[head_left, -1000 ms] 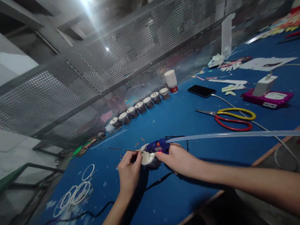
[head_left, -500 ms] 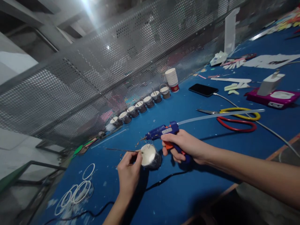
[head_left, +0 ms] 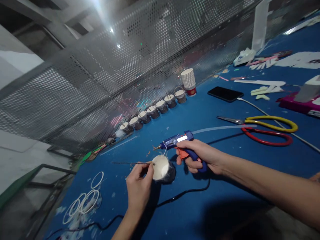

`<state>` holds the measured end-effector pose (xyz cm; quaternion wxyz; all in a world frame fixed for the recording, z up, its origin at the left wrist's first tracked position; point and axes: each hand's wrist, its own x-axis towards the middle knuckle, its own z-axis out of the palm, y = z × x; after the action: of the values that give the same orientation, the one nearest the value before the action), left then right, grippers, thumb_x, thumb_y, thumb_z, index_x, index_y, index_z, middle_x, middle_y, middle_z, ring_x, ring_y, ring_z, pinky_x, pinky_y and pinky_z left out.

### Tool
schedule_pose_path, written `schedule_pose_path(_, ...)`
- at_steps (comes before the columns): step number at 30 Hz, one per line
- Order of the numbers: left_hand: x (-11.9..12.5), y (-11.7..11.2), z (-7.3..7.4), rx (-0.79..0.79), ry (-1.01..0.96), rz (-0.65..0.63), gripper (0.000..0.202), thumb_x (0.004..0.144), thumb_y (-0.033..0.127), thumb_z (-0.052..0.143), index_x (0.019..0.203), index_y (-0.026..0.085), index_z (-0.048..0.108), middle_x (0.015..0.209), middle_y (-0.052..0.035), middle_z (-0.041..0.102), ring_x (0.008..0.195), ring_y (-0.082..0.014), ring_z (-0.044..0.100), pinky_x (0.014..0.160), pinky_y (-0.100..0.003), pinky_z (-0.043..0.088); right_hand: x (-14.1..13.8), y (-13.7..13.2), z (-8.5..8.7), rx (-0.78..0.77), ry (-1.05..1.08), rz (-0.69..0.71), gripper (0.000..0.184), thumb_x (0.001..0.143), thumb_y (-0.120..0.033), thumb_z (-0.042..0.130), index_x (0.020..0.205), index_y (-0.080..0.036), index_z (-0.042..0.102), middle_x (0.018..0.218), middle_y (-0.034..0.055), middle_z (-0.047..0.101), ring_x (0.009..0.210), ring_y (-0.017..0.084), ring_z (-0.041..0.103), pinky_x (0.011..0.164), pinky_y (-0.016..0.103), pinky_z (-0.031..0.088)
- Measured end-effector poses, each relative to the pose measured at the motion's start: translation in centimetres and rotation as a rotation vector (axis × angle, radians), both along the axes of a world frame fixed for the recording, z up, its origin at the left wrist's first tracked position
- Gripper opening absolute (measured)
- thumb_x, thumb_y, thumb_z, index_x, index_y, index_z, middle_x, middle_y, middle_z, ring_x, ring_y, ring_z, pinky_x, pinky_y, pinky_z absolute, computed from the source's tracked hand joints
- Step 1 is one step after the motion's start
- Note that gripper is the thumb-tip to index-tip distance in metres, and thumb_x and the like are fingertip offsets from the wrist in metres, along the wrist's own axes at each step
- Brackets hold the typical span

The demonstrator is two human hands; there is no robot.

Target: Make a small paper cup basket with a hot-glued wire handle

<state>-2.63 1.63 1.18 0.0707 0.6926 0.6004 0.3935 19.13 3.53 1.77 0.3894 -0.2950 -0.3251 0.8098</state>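
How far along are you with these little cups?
Looks done: the row of small cups along the mesh. In hand: the left hand presses a thin stick to one cup; the right hand holds the glue gun beside it. Left, probably: the stacked cups.

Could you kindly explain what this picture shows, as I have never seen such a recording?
It is a single view from a camera on a person's head, looking down at their own bare hands; no machine. The right hand holds a blue glue gun, its nozzle near a small white cup on the blue table. The left hand pinches a thin stick at the cup's rim. Farther off lie scissors, a phone, white rings and a row of cups.
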Motion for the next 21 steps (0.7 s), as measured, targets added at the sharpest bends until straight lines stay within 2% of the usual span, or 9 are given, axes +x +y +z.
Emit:
schedule_pose_path(5, -0.2, 0.0, -0.1, 0.003, 0.006, -0.001, 0.018, 0.074, 0.033, 0.06, 0.067, 0.018, 0.066, 0.067, -0.003, 0.068, 0.058, -0.0144, 0.058, 0.055, -0.023, 0.045, 1.2, -0.1, 0.7, 0.065, 0.007, -0.031, 0.034, 0.085, -0.03, 0.046, 0.056, -0.014, 0.055, 0.027, -0.0058, 0.04, 0.023, 0.004, 0.026, 0.032, 0.018, 0.034)
schedule_pose_path(13, -0.2, -0.1, -0.2, 0.01, 0.006, -0.008, 0.017, 0.074, 0.032, 0.061, 0.067, 0.018, 0.067, 0.068, -0.0029, 0.068, 0.06, -0.0144, 0.06, 0.056, -0.024, 0.046, 2.8, -0.8, 1.5, 0.329, 0.05, -0.197, 0.033, 0.082, -0.036, 0.052, 0.066, -0.01, 0.066, 0.029, -0.0061, 0.039, 0.027, 0.005, 0.031, 0.038, 0.021, 0.035)
schedule_pose_path(17, -0.1, -0.2, -0.1, 0.018, 0.021, 0.008, 0.018, 0.074, 0.032, 0.06, 0.066, 0.018, 0.067, 0.067, -0.0029, 0.068, 0.059, -0.0145, 0.059, 0.055, -0.024, 0.046, 2.8, -0.6, 1.3, 0.293, 0.081, -0.328, 0.026, 0.079, -0.032, 0.054, 0.063, -0.013, 0.063, 0.04, -0.0028, 0.052, 0.027, 0.004, 0.032, 0.037, 0.022, 0.034)
schedule_pose_path(21, -0.3, -0.2, -0.1, 0.019, 0.021, -0.006, 0.017, 0.074, 0.031, 0.06, 0.066, 0.018, 0.067, 0.067, -0.0022, 0.067, 0.059, -0.0139, 0.059, 0.055, -0.023, 0.045, 2.5, -0.4, 0.8, 0.249, 0.012, -0.273, 0.03, 0.081, -0.034, 0.053, 0.064, -0.013, 0.064, 0.029, -0.0061, 0.039, 0.028, 0.006, 0.032, 0.038, 0.021, 0.034)
